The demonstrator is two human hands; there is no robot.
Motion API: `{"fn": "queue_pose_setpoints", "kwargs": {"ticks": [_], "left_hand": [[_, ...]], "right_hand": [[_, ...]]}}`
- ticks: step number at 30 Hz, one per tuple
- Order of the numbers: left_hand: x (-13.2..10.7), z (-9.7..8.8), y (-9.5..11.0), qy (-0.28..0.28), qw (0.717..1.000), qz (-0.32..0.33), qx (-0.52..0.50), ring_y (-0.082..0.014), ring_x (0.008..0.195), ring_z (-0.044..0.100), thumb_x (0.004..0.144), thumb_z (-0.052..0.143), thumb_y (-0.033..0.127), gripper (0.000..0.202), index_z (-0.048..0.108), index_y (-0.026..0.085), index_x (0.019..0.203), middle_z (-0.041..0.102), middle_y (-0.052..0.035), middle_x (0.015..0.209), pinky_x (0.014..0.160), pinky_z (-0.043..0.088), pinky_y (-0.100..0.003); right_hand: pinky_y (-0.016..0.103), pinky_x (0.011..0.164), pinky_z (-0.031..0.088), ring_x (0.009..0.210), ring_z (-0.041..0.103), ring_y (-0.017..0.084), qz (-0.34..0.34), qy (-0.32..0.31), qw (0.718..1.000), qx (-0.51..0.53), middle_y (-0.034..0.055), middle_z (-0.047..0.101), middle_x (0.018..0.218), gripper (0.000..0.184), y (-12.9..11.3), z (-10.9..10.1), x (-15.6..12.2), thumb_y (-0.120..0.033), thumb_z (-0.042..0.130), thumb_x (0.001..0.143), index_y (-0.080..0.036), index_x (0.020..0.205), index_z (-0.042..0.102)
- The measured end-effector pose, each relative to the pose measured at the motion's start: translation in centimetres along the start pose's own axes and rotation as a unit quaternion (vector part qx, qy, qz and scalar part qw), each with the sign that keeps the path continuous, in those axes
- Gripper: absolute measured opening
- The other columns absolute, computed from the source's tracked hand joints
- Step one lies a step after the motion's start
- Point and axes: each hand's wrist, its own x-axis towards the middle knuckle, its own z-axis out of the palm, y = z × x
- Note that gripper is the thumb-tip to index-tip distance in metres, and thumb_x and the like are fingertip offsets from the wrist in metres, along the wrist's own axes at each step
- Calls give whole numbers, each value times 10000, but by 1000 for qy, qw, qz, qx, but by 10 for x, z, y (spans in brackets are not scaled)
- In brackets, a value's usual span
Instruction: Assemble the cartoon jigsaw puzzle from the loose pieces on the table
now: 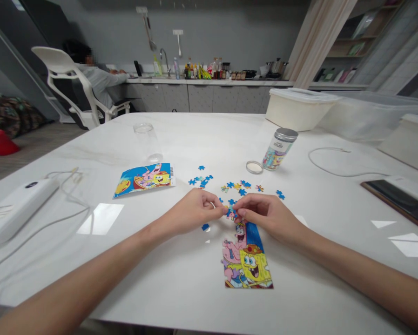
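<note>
On the white table [195, 139] before you, the half-built puzzle [246, 260] lies at 6 o'clock. Your left hand [191, 211] and right hand [265, 214] meet at its top edge, fingertips pinching a small piece [231, 213]. Loose blue pieces [237, 186] scatter at 12 o'clock, just beyond.

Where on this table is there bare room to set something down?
Bare patches: between the reference picture and the empty cup; the near edge left of the partly built puzzle. Crowded: the loose pieces by both hands.
</note>
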Motion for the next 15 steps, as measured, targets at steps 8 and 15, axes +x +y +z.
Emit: {"fn": "queue_pose_setpoints", "kwargs": {"ticks": [8, 15], "left_hand": [[-4, 1, 2, -42, 997, 16, 59, -69, 449, 223, 797, 600, 331, 215, 704, 152, 737, 276, 91, 459, 439, 158, -249], [-8, 4, 6, -78, 990, 25, 119, -70, 454, 220, 810, 578, 354, 242, 709, 152, 784, 281, 89, 473, 447, 161, -256]], "right_hand": [[289, 595, 487, 624, 595, 126, -30, 4, 993, -118, 46, 702, 762, 121, -4, 1, -3, -286, 663, 764, -183, 796, 719], [267, 545, 431, 607, 574, 117, -36, -36, 979, -200, 31, 705, 736, 128, -6, 2, -8, -243, 623, 789, -198, 816, 740]]}}
